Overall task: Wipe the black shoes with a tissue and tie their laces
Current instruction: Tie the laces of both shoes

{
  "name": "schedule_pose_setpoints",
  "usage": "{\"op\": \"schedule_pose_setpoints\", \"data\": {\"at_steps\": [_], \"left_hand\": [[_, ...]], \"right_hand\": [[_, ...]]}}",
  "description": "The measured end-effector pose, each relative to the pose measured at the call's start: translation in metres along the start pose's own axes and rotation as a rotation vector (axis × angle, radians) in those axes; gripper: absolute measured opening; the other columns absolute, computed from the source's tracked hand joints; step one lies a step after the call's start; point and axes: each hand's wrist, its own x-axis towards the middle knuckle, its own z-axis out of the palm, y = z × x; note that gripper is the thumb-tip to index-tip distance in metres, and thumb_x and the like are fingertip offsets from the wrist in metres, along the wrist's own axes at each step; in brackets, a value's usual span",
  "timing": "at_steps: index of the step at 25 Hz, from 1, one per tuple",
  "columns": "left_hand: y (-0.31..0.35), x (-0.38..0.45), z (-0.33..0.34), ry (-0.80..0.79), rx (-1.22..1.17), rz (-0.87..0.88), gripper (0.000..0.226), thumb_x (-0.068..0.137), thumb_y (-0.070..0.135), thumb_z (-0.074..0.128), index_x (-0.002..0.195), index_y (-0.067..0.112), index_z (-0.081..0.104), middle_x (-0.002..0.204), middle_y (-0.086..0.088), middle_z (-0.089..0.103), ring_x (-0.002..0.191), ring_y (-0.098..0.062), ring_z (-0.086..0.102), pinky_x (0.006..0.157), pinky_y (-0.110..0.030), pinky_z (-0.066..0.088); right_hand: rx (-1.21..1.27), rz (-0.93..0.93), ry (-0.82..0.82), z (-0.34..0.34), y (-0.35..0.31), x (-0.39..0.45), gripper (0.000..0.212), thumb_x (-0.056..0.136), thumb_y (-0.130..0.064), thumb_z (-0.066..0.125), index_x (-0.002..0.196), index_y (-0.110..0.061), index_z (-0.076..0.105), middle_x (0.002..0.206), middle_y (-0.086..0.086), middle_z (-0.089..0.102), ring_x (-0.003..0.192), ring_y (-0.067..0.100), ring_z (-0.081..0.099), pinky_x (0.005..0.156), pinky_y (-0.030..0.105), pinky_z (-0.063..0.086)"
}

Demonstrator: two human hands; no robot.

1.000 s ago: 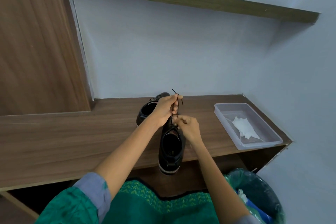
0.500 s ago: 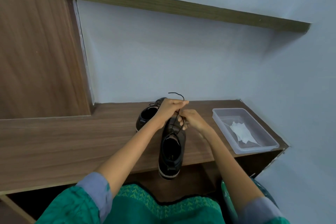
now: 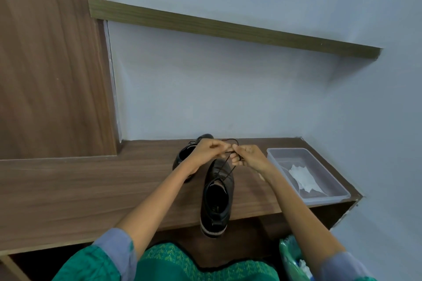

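- Two black shoes sit on the wooden counter (image 3: 91, 189); the near shoe (image 3: 217, 198) is my landmark, lying with its heel overhanging the counter's front edge and its toe pointing at the wall.
- The second shoe (image 3: 185, 157) stands just beyond and left of the near shoe, partly hidden by the left forearm.
- Above the near shoe's toe, the left hand (image 3: 206, 149) has its fingers curled and pinching one strand of the lace (image 3: 225, 167); the right hand (image 3: 245, 155) is likewise curled and pinching the other end. Both strands run taut down to the eyelets.
- Handling, as I judge it: the lace is thin, limp and somewhat slick, so it is best pinched close to the crossing point with steady tension, or the knot slackens. The shoe looks stiff and heavy enough to stay put under the pull, though the overhanging heel could tip it if tugged toward the person.
- Right of the near shoe, well apart, a clear plastic tray (image 3: 331, 198) holds one crumpled white tissue (image 3: 301, 178).
- Below and right of the near shoe, a bin with a green liner (image 3: 288, 255) shows some contents I cannot make out.
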Motion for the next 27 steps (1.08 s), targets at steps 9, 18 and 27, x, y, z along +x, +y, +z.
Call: {"op": "schedule_pose_setpoints", "data": {"at_steps": [9, 18, 27], "left_hand": [[-0.001, -0.006, 0.003, 0.295, 0.583, 0.338, 0.017, 0.088, 0.017, 0.06, 0.096, 0.013, 0.074, 0.098, -0.001, 0.074, 0.09, -0.011, 0.065, 0.081, -0.016, 0.046], [-0.03, 0.002, 0.017, 0.011, -0.218, -0.167, 0.046, 0.1, 0.041, 0.027, 0.09, 0.012, 0.061, 0.073, -0.008, 0.065, 0.063, -0.019, 0.063, 0.071, -0.034, 0.054], [-0.006, 0.013, -0.008, -0.086, 0.003, -0.157, 0.031, 0.101, 0.021, 0.033, 0.084, 0.015, 0.058, 0.078, 0.0, 0.061, 0.065, -0.01, 0.055, 0.066, -0.022, 0.048]], "right_hand": [[0.01, 0.156, 0.001, 0.004, -0.004, -0.004, 0.029, 0.096, -0.035, 0.049, 0.093, -0.013, 0.067, 0.076, -0.003, 0.066, 0.064, 0.007, 0.059, 0.059, 0.017, 0.052], [0.125, 0.013, -0.093, 0.01, 0.007, 0.006, 0.021, 0.094, -0.021, 0.053, 0.095, -0.008, 0.07, 0.075, 0.003, 0.067, 0.071, 0.01, 0.062, 0.066, 0.015, 0.052], [-0.136, -0.111, -0.093, -0.009, 0.004, 0.002, 0.008, 0.084, -0.01, 0.067, 0.087, -0.014, 0.073, 0.082, -0.006, 0.074, 0.073, 0.002, 0.067, 0.07, 0.013, 0.053]]}}
